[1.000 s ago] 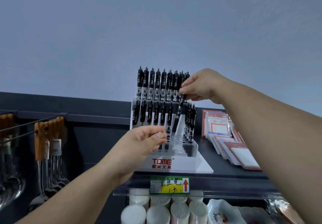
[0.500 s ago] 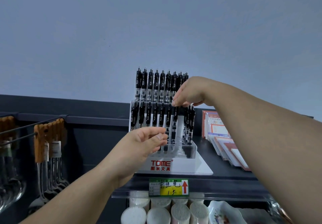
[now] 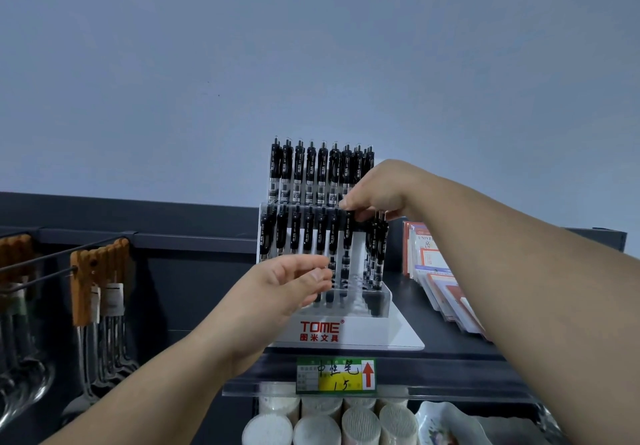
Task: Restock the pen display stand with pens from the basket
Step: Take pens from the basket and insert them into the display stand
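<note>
A white pen display stand (image 3: pixel 349 332) marked TOME sits on a dark shelf, with two rows of black pens (image 3: pixel 304 171) standing upright in it. My right hand (image 3: pixel 375 190) reaches in from the right and pinches the top of a black pen (image 3: pixel 347 237) standing in the front row. My left hand (image 3: pixel 287 283) hovers in front of the stand's left side, its fingers loosely extended and holding nothing. No basket is in view.
Notebooks (image 3: pixel 443 282) lean on the shelf right of the stand. Ladles with wooden handles (image 3: pixel 100 282) hang on hooks at the left. A price label (image 3: pixel 336 375) is on the shelf edge, with white rolls (image 3: pixel 318 424) and a dish (image 3: pixel 446 427) below.
My right hand has lowered the black pen from a tilted position above the front row down into a slot. My left hand has hardly moved.
</note>
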